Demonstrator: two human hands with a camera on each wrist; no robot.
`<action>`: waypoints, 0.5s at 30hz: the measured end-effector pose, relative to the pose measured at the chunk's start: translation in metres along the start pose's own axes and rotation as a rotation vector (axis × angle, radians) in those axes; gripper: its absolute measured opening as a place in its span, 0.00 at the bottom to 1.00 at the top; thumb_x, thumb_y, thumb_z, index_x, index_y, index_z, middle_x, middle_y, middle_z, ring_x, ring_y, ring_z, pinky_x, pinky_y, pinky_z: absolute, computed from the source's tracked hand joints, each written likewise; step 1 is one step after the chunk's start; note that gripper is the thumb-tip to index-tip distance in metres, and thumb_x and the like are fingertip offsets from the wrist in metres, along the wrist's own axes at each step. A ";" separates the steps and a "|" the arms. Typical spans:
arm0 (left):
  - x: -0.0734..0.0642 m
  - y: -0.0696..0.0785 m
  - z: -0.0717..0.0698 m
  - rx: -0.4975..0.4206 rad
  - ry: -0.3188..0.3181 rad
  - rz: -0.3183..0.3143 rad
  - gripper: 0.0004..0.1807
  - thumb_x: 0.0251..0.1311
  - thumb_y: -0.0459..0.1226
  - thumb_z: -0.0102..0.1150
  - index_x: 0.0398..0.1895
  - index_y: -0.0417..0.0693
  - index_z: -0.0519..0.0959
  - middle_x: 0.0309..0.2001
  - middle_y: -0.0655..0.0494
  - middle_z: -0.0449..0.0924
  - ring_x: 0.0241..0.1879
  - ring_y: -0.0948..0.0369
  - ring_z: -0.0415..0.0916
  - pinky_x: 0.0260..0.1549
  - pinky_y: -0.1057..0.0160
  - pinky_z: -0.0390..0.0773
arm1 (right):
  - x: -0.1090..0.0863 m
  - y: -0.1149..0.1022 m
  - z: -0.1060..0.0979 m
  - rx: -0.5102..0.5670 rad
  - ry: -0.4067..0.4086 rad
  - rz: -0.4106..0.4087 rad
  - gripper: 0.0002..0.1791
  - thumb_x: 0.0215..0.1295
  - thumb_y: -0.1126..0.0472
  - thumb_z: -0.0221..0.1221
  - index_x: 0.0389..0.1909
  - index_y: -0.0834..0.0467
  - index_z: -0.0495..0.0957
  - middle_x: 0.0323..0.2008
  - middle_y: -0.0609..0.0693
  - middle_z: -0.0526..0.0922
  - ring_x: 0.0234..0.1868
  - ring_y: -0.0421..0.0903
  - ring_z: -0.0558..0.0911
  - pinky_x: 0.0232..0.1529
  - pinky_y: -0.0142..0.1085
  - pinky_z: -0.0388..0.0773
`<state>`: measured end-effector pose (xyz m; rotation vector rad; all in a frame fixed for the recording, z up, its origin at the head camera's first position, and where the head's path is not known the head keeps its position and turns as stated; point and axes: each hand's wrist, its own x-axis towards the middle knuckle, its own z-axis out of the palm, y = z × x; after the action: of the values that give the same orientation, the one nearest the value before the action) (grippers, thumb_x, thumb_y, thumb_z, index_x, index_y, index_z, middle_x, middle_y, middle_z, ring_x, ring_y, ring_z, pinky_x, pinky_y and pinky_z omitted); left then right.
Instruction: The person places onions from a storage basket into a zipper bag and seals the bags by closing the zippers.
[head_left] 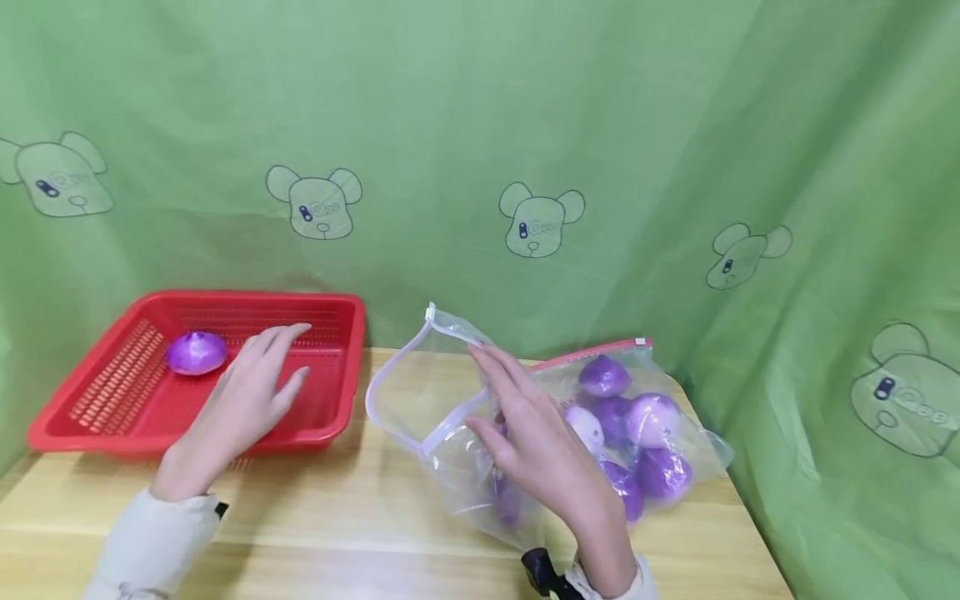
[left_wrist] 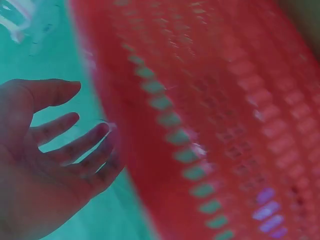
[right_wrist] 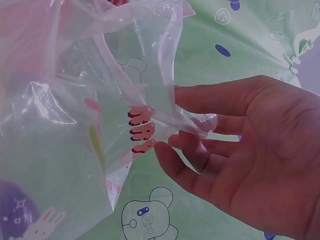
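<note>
A red plastic basket [head_left: 341, 417] stands at the left, with one shiny purple onion [head_left: 197, 353] inside. Over its front part hovers my left hand [head_left: 243, 400], fingers stretched and thumb apart, holding nothing. In the left wrist view this hand [left_wrist: 55, 155] is beside the basket's slotted wall [left_wrist: 165, 120]. My right hand [head_left: 543, 442] is at the gaping mouth of a clear zip bag [head_left: 450, 450]. The right wrist view shows the plastic edge between its parted thumb and fingers [right_wrist: 192, 177], touching them. A purple shape shows low in that bag.
Right of it lies a second clear bag with a red zip [head_left: 592, 352], holding several purple and whitish onions [head_left: 652, 421]. Both bags and the basket are on a wooden table [head_left: 300, 533]. A green curtain [head_left: 435, 133] with printed bear heads hangs behind and at the right.
</note>
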<state>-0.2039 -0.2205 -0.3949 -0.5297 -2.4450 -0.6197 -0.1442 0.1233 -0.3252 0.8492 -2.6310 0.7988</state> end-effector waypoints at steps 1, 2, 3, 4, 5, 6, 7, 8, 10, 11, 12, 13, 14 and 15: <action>0.002 -0.005 0.004 0.005 -0.011 -0.014 0.33 0.57 0.30 0.66 0.67 0.38 0.68 0.59 0.37 0.71 0.56 0.40 0.69 0.56 0.38 0.72 | -0.002 0.001 -0.001 -0.004 -0.002 0.010 0.44 0.63 0.63 0.67 0.77 0.55 0.55 0.74 0.49 0.60 0.30 0.34 0.74 0.31 0.27 0.77; 0.003 -0.010 0.009 0.004 -0.025 -0.027 0.32 0.58 0.30 0.66 0.66 0.37 0.68 0.59 0.37 0.71 0.56 0.39 0.69 0.56 0.38 0.72 | -0.004 0.002 -0.003 -0.011 -0.003 0.021 0.44 0.63 0.63 0.67 0.77 0.55 0.55 0.74 0.49 0.60 0.31 0.33 0.74 0.31 0.27 0.77; 0.005 -0.015 0.014 0.006 -0.040 -0.042 0.31 0.58 0.31 0.65 0.66 0.37 0.68 0.59 0.36 0.71 0.56 0.39 0.69 0.55 0.38 0.72 | -0.006 0.003 -0.004 -0.021 -0.004 0.031 0.45 0.62 0.63 0.67 0.77 0.55 0.55 0.74 0.48 0.60 0.31 0.33 0.74 0.31 0.27 0.77; 0.006 -0.020 0.019 0.008 -0.054 -0.056 0.31 0.59 0.31 0.65 0.66 0.37 0.68 0.59 0.36 0.70 0.55 0.38 0.68 0.55 0.37 0.72 | -0.008 0.004 -0.006 -0.030 -0.006 0.039 0.45 0.62 0.63 0.68 0.77 0.55 0.56 0.74 0.48 0.61 0.31 0.33 0.74 0.31 0.27 0.77; 0.007 -0.025 0.023 0.011 -0.066 -0.070 0.31 0.59 0.31 0.64 0.66 0.36 0.68 0.59 0.35 0.70 0.55 0.37 0.68 0.55 0.37 0.72 | -0.010 0.005 -0.007 -0.037 -0.009 0.048 0.45 0.62 0.63 0.68 0.77 0.55 0.56 0.74 0.47 0.61 0.31 0.33 0.74 0.32 0.27 0.78; 0.008 -0.031 0.027 0.016 -0.077 -0.083 0.30 0.59 0.31 0.64 0.65 0.36 0.68 0.59 0.34 0.70 0.55 0.37 0.68 0.54 0.37 0.71 | -0.012 0.006 -0.008 -0.043 -0.010 0.052 0.45 0.62 0.62 0.68 0.77 0.55 0.55 0.74 0.47 0.61 0.31 0.33 0.74 0.32 0.27 0.78; 0.009 -0.036 0.029 0.022 -0.089 -0.094 0.30 0.59 0.31 0.63 0.65 0.35 0.68 0.58 0.33 0.69 0.54 0.36 0.68 0.54 0.36 0.71 | -0.013 0.007 -0.009 -0.050 -0.010 0.056 0.45 0.62 0.62 0.68 0.77 0.55 0.56 0.74 0.47 0.61 0.31 0.33 0.74 0.32 0.27 0.78; 0.010 -0.042 0.030 0.027 -0.096 -0.102 0.30 0.59 0.30 0.63 0.65 0.34 0.68 0.58 0.32 0.68 0.54 0.34 0.68 0.54 0.35 0.70 | -0.013 0.007 -0.010 -0.052 -0.010 0.057 0.45 0.62 0.62 0.68 0.77 0.55 0.55 0.74 0.47 0.61 0.31 0.33 0.74 0.32 0.27 0.78; 0.012 -0.056 0.028 0.053 -0.112 -0.117 0.29 0.58 0.30 0.64 0.64 0.33 0.68 0.58 0.29 0.67 0.53 0.32 0.67 0.52 0.33 0.69 | -0.013 0.007 -0.011 -0.047 -0.009 0.056 0.46 0.62 0.62 0.68 0.77 0.55 0.55 0.74 0.48 0.61 0.31 0.33 0.74 0.32 0.27 0.78; 0.013 -0.063 0.025 0.070 -0.123 -0.125 0.30 0.58 0.30 0.64 0.63 0.32 0.68 0.58 0.28 0.66 0.53 0.30 0.67 0.51 0.32 0.69 | -0.013 0.007 -0.011 -0.045 -0.008 0.054 0.46 0.62 0.62 0.68 0.77 0.55 0.55 0.74 0.48 0.61 0.31 0.33 0.74 0.32 0.27 0.78; 0.014 -0.070 0.022 0.087 -0.141 -0.137 0.30 0.57 0.30 0.64 0.63 0.32 0.68 0.58 0.26 0.65 0.53 0.29 0.66 0.51 0.31 0.69 | -0.012 0.007 -0.011 -0.039 -0.007 0.052 0.46 0.62 0.62 0.68 0.77 0.55 0.55 0.74 0.49 0.61 0.31 0.33 0.74 0.32 0.27 0.78; 0.015 -0.077 0.018 0.099 -0.164 -0.157 0.30 0.57 0.30 0.64 0.63 0.32 0.67 0.59 0.25 0.64 0.53 0.28 0.65 0.50 0.30 0.68 | -0.011 0.006 -0.011 -0.031 -0.006 0.050 0.46 0.62 0.63 0.68 0.77 0.55 0.55 0.74 0.49 0.61 0.31 0.33 0.74 0.31 0.27 0.78; 0.015 -0.084 0.014 0.112 -0.192 -0.182 0.31 0.57 0.30 0.64 0.64 0.32 0.66 0.59 0.25 0.62 0.54 0.27 0.64 0.49 0.29 0.68 | -0.010 0.006 -0.010 -0.027 -0.006 0.047 0.45 0.62 0.63 0.68 0.77 0.56 0.55 0.74 0.49 0.61 0.31 0.33 0.74 0.32 0.28 0.79; 0.016 -0.090 0.010 0.124 -0.224 -0.207 0.31 0.58 0.31 0.64 0.64 0.32 0.66 0.60 0.24 0.60 0.54 0.26 0.62 0.47 0.28 0.69 | -0.010 0.006 -0.010 -0.024 -0.006 0.044 0.45 0.62 0.63 0.68 0.77 0.56 0.55 0.74 0.50 0.61 0.31 0.33 0.74 0.32 0.28 0.79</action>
<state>-0.2646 -0.2848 -0.4211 -0.3127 -2.7534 -0.5088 -0.1392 0.1373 -0.3234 0.7907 -2.6678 0.7749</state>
